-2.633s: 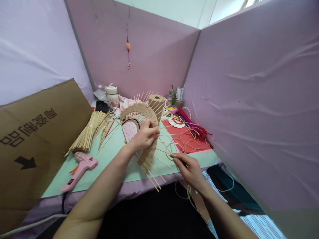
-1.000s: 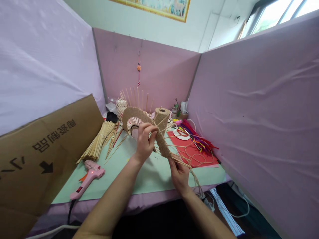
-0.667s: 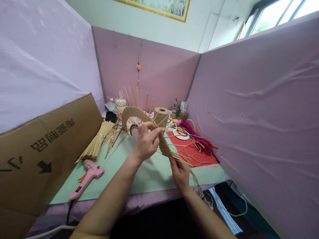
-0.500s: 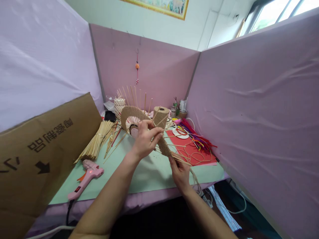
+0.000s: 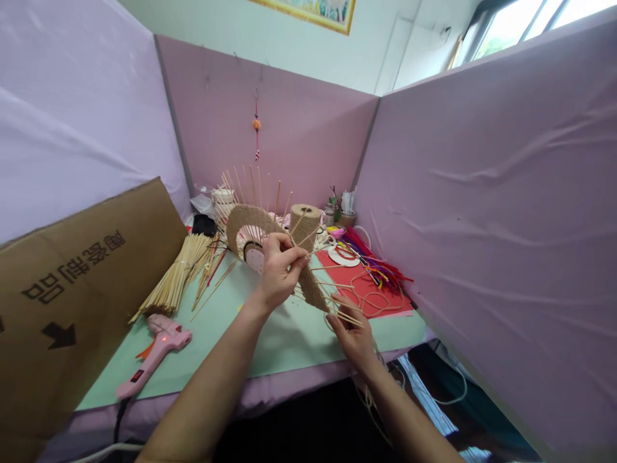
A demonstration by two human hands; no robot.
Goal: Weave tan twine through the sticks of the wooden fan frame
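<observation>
A round piece of woven twine (image 5: 248, 218) with thin wooden sticks fanning out from its edge is held tilted above the table. My left hand (image 5: 282, 267) pinches its rim and a stick near the middle. Lower down on the right, my right hand (image 5: 354, 331) is at the sticks by the near edge, its thumb and fingers bent around them, with loose twine hanging beside the wrist. A twine spool (image 5: 303, 225) stands behind the woven piece.
A pink glue gun (image 5: 154, 354) and a stick bundle (image 5: 173, 276) lie left, beside a cardboard sheet (image 5: 91, 289). Red paper (image 5: 385, 299) with twine, scissors and colored pipe cleaners (image 5: 373, 257) is at right. Pink partitions (image 5: 313, 128) surround the green-topped table (image 5: 279, 350).
My right hand has shifted slightly right and down along the sticks, and its fingers have loosened a little. My left hand keeps its pinch. The whole view has moved slightly.
</observation>
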